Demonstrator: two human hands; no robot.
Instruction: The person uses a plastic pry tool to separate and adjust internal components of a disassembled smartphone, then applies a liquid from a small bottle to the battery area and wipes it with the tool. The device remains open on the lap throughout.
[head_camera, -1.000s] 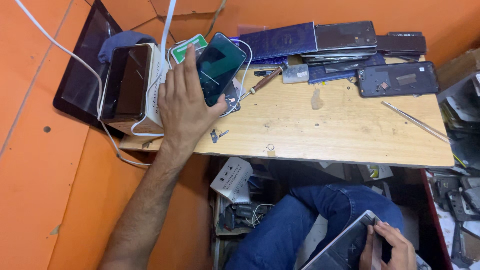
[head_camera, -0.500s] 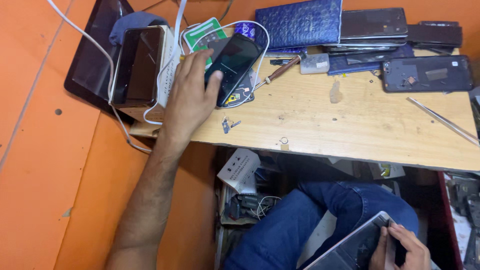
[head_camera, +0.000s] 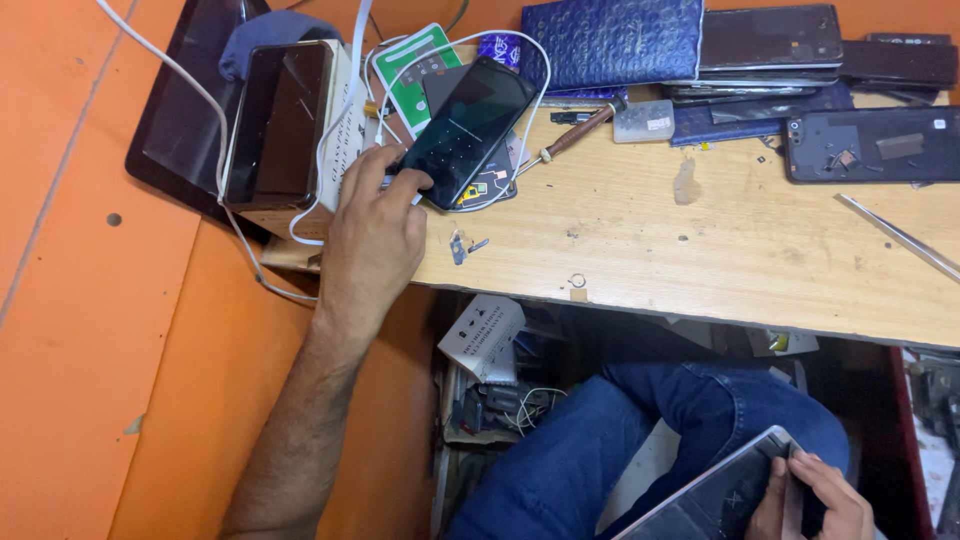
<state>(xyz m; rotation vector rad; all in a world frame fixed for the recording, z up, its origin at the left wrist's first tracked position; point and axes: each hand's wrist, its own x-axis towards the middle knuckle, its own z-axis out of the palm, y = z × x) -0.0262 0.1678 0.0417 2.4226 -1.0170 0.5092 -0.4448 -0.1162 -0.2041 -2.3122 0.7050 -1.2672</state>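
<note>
The left hand (head_camera: 375, 225) grips a dark phone (head_camera: 466, 130), thumb on its screen, tilted over the desk's (head_camera: 700, 250) far left corner beside a white cable (head_camera: 340, 120). The right hand (head_camera: 810, 495) clasps a grey tablet (head_camera: 715, 495) below the desk's near edge.

One head-worn camera looks steeply down from above. The pale wooden workbench (head_camera: 700, 250) fills twelve to three o'clock, fairly near.
</note>
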